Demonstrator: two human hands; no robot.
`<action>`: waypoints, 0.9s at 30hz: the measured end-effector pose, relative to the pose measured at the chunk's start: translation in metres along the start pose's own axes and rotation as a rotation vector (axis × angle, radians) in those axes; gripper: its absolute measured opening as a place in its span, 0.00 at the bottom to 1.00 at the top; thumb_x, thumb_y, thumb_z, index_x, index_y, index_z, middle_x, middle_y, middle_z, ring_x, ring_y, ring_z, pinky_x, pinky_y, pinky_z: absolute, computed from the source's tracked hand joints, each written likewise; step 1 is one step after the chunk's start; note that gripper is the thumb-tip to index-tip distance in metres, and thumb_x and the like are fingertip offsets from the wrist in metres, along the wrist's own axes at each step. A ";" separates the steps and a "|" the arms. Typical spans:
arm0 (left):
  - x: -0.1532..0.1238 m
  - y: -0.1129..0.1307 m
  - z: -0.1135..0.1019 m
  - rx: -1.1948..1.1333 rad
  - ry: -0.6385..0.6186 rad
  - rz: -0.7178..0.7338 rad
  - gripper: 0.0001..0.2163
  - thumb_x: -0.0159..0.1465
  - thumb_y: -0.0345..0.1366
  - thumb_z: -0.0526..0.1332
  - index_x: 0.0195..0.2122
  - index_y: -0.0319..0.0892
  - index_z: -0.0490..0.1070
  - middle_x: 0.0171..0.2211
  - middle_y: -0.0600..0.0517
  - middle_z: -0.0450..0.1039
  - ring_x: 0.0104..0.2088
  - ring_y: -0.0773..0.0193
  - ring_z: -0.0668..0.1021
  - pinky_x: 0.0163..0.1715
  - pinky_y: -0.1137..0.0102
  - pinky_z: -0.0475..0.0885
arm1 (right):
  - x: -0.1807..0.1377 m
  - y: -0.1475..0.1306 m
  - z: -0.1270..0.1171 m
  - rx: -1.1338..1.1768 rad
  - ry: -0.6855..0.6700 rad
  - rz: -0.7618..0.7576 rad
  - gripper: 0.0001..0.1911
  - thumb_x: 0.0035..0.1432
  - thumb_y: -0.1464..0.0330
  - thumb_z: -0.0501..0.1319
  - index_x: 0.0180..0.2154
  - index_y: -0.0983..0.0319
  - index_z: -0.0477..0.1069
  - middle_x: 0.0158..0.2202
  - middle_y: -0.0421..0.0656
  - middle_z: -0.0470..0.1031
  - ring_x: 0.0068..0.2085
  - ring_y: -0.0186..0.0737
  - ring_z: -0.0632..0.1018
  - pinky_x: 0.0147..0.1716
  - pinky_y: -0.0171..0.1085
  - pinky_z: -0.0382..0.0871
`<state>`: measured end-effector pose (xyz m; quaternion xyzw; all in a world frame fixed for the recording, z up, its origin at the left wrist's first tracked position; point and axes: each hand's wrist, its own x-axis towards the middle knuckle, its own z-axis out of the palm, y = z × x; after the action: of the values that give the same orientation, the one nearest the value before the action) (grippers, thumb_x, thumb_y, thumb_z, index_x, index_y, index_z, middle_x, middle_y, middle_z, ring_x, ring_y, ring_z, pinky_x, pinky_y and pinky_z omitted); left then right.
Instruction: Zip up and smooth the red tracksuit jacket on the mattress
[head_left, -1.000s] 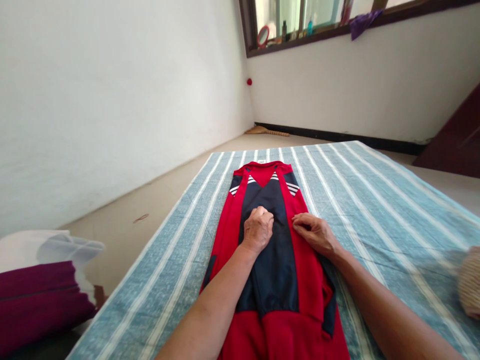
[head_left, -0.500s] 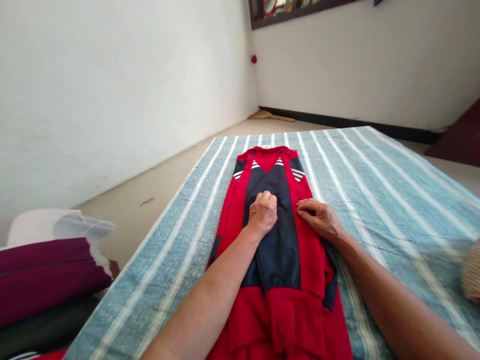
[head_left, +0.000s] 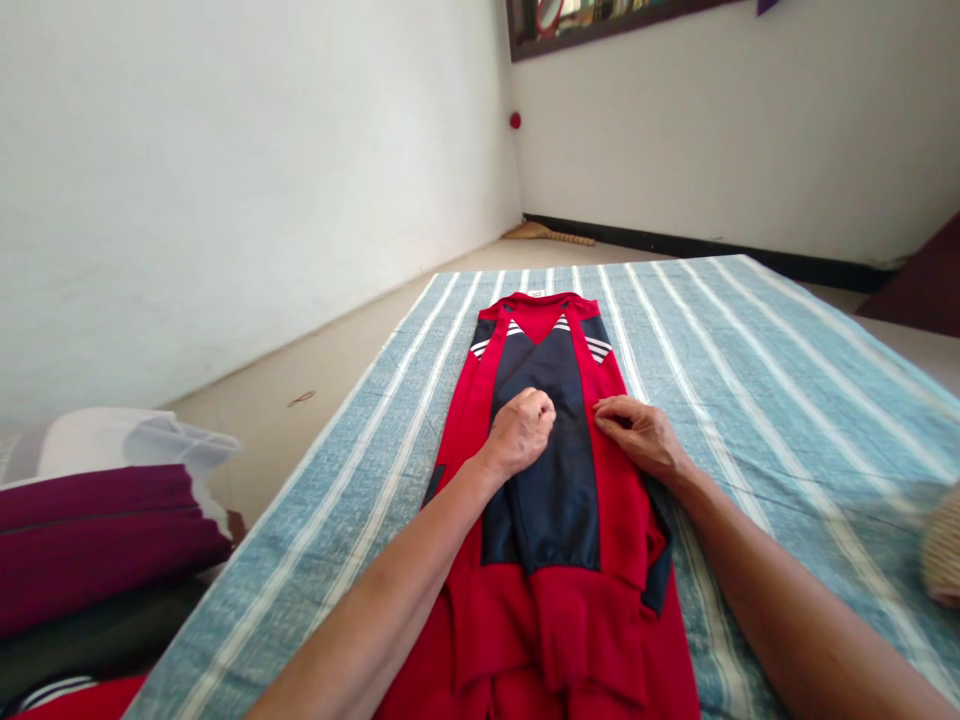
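Observation:
A red and navy jacket (head_left: 555, 480) with white stripes near the shoulders lies lengthwise before me, its sides folded inward into a narrow strip. Over the navy panel in its middle, my left hand (head_left: 523, 430) is closed like a fist. Its fingertips are turned away, so anything between them is hidden. At the red strip right of that panel, my right hand (head_left: 641, 432) has thumb and fingers drawn together in a pinch on the cloth. The red collar is at the far end, and red ribbed cloth shows at the near end.
The jacket rests on a blue and white striped sheet (head_left: 720, 400). Folded maroon cloth (head_left: 97, 540) is piled at the left, with whitish translucent material (head_left: 112, 440) behind it. A woven beige object (head_left: 943, 545) edges in at the right. A broom (head_left: 551, 234) lies by the far corner.
My left hand has turned slightly and its forearm has swung a little lower and left. My right hand keeps its place at the red strip. The camera view has shifted slightly.

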<state>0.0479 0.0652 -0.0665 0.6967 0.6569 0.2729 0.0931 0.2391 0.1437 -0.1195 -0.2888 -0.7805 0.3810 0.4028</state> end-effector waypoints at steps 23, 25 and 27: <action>-0.101 0.031 -0.031 -0.161 -0.222 0.142 0.07 0.60 0.23 0.59 0.28 0.39 0.74 0.45 0.45 0.73 0.47 0.62 0.76 0.49 0.70 0.71 | 0.000 0.002 -0.002 -0.026 0.011 -0.008 0.07 0.54 0.68 0.59 0.29 0.59 0.76 0.34 0.43 0.78 0.41 0.44 0.78 0.45 0.43 0.70; -0.101 0.031 -0.031 -0.119 -0.220 0.166 0.08 0.61 0.23 0.58 0.28 0.39 0.74 0.45 0.45 0.73 0.47 0.62 0.76 0.49 0.70 0.71 | 0.000 0.002 -0.002 -0.027 0.009 -0.013 0.07 0.55 0.68 0.59 0.29 0.59 0.76 0.35 0.43 0.78 0.41 0.44 0.78 0.45 0.43 0.70; -0.101 0.032 -0.030 -0.065 -0.218 0.193 0.08 0.61 0.24 0.57 0.28 0.39 0.74 0.45 0.45 0.73 0.47 0.61 0.76 0.49 0.69 0.72 | 0.001 0.002 -0.002 -0.023 0.011 -0.015 0.07 0.55 0.68 0.59 0.29 0.59 0.76 0.35 0.43 0.78 0.41 0.44 0.78 0.45 0.43 0.70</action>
<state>0.0621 -0.0434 -0.0519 0.7788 0.5637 0.2241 0.1597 0.2411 0.1460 -0.1199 -0.2896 -0.7849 0.3672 0.4064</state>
